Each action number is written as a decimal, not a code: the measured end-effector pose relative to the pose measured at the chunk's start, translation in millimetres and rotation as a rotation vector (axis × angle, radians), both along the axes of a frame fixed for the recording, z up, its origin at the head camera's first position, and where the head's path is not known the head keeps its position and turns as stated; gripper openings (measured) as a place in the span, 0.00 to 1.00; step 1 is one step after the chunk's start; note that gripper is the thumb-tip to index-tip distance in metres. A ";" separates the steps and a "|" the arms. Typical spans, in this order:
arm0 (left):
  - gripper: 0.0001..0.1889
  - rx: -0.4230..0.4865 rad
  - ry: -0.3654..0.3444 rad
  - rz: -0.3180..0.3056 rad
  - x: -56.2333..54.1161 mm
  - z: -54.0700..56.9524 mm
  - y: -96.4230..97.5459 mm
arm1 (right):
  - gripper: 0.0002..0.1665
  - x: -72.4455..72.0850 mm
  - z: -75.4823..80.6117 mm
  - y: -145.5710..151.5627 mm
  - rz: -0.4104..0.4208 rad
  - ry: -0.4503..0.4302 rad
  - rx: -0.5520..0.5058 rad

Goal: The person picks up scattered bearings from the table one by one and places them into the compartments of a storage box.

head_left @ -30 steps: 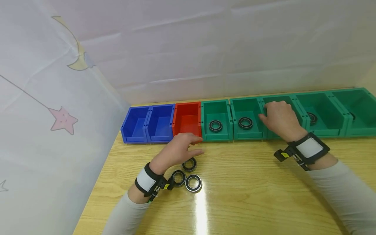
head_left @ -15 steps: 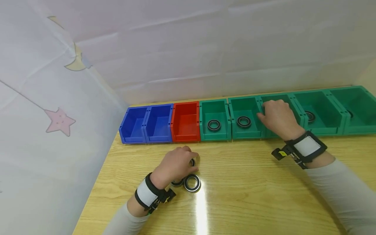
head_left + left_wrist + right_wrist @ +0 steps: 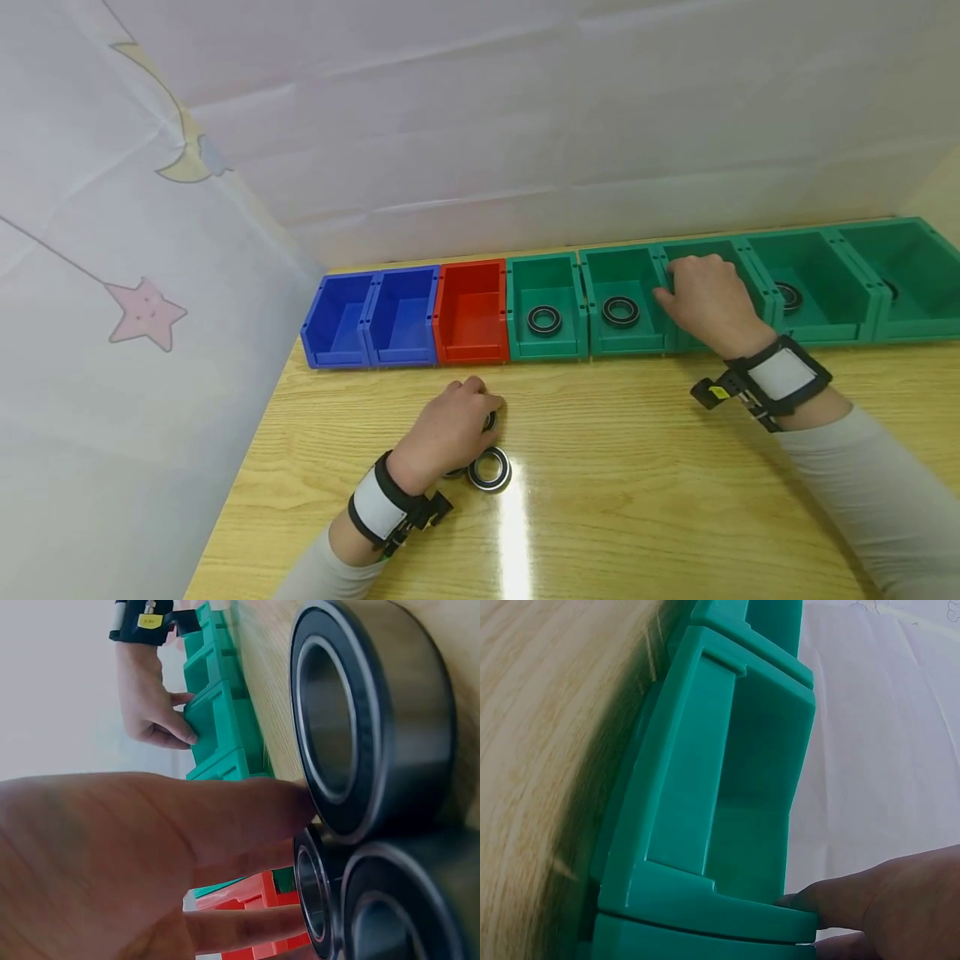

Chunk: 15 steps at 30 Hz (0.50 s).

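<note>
In the head view, my left hand (image 3: 450, 429) is over a small group of ball bearings on the wooden table, pinching the farthest bearing (image 3: 490, 419) between thumb and fingers. A second bearing (image 3: 490, 469) lies flat just in front of it. A third, partly hidden under the hand, shows up close in the left wrist view as a black-sealed steel ring (image 3: 397, 915). Over the row of green bins is my right hand (image 3: 708, 300). Its thumb and fingers grip the upper edge of a bin wall (image 3: 757, 919) in the right wrist view.
Two blue bins (image 3: 341, 321), a red bin (image 3: 472, 312) and several green ones stand in a row along the back wall sheet. Single bearings lie in some green bins, such as the bearing (image 3: 544, 320) beside the red bin. A sheet (image 3: 150, 417) hangs at the left.
My left hand has come down and back from near the red bin onto the far bearing and now pinches it. The right hand has stayed at the green bins.
</note>
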<state>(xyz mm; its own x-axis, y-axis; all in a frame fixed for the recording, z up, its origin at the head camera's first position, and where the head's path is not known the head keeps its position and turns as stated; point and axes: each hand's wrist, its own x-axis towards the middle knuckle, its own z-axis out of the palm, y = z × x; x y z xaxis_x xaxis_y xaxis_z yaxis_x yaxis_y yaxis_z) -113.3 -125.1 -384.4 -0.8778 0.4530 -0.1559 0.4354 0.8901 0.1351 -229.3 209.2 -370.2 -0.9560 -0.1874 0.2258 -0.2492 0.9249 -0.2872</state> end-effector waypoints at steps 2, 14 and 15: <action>0.16 0.012 -0.007 0.006 0.0 -0.1 -0.5 | 0.17 -0.1 -0.1 -0.2 0.003 0.004 -0.001; 0.12 0.057 -0.007 0.025 -4.6 -1.6 -0.3 | 0.21 0.1 -0.7 -0.2 0.005 0.004 -0.007; 0.11 0.058 -0.009 0.026 -4.9 -1.8 -0.4 | 0.21 0.2 -0.8 -0.1 0.006 0.004 -0.006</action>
